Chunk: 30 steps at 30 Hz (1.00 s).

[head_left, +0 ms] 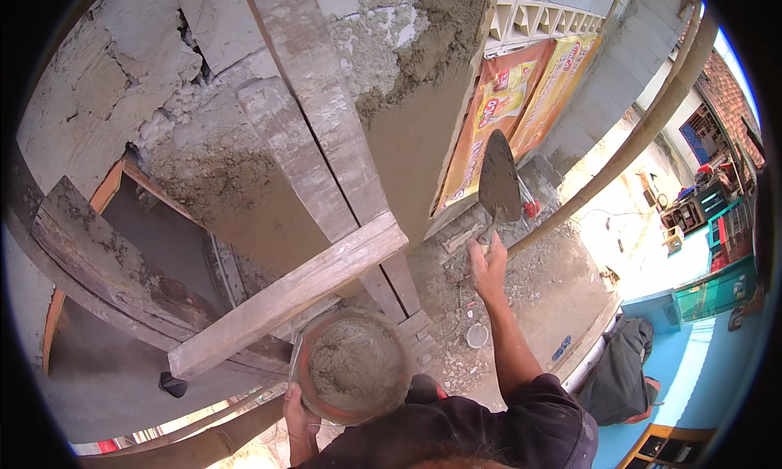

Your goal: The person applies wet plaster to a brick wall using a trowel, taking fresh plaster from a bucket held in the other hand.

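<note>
So we've got our right hand (487, 269) wrapped round the handle of a trowel (498, 184), blade out in open room, clear of the plank (285, 294). Our left hand (300, 414) clutches the bowl (322, 405) by its edge, grey mortar (354, 361) inside. Small white bucket (477, 335) sits below, contents unclear.

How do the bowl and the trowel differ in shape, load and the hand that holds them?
Shape: the bowl is round and deep, while the trowel has a long, flat blade.
Load: the bowl holds a mass of grey mortar; the trowel shows no heap on its visible face.
Hand: the left hand grips the bowl's side, the right hand the trowel's handle.
Shared: both are held.
</note>
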{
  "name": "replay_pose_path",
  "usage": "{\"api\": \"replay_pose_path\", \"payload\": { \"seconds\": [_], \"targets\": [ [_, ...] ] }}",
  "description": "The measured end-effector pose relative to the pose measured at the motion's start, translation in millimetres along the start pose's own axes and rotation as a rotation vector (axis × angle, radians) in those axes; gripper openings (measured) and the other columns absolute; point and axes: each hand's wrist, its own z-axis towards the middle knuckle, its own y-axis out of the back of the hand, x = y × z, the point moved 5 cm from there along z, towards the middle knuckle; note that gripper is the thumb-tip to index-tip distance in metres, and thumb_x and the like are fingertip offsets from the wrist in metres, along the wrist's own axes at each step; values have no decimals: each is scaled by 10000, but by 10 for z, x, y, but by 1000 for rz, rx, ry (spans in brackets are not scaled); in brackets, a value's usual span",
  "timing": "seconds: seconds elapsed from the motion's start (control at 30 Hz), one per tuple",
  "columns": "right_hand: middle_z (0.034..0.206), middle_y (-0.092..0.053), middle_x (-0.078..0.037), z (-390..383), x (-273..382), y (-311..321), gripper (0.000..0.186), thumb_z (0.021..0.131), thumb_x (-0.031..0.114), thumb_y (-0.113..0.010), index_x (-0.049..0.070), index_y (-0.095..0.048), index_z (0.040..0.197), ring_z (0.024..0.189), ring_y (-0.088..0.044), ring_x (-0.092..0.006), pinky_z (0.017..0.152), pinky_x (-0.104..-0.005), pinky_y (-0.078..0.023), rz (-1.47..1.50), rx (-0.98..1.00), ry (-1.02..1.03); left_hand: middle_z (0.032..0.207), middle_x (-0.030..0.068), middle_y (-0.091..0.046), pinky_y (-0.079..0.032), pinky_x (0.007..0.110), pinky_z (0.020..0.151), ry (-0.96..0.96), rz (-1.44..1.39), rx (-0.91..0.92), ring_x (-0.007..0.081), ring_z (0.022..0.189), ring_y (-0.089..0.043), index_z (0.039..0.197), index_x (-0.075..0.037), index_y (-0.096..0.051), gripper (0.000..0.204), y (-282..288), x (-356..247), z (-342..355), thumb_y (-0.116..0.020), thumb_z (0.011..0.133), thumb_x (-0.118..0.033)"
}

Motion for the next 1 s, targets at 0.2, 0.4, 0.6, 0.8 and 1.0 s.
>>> {"api": "replay_pose_path", "payload": {
  "seconds": [0.2,0.4,0.6,0.8,1.0],
  "targets": [
    [576,-518,-14,-847,1054,805,204,847,172,-686,29,-543,868,469,-515,-141,442,-297,-388,-159,955,-571,1354,167,-562,-420,464,1090,-20,-157,-26,309,1255,-540,1372,4,-483,424,-21,-42,-106,-500,1030,-247],
    [802,-672,-185,-1047,1736,-158,227,840,175,-676,30,-581,987,761,-660,-407,679,-497,-512,-989,1364,232,1282,106,-632,-456,361,1039,-27,-90,60,194,1180,-589,1336,27,-549,357,-265,-115,-56,-501,1038,-164],
    [765,-680,-120,-1471,1541,-1051,121,853,106,-613,27,-620,944,711,-724,-266,599,-374,-583,-1116,1345,928,1289,83,-620,-434,335,1044,-39,-20,81,155,1184,-566,1377,29,-521,395,-349,-134,-41,-513,1037,-171],
    [820,-684,-147,-1201,1822,-764,199,824,133,-654,26,-628,989,712,-714,-298,624,-412,-575,-1131,1446,786,1340,113,-591,-433,346,1066,-58,-12,-5,184,1230,-555,1407,38,-477,432,-549,-159,-173,-509,1037,-183],
    [835,-647,-279,-1608,833,-701,288,925,250,-625,-34,-613,965,858,-633,-455,813,-532,-499,-775,1616,100,1338,108,-595,-434,333,1061,-86,74,-20,176,1223,-562,1406,42,-477,423,-610,-38,-152,-502,1043,-175]
  ]
}}
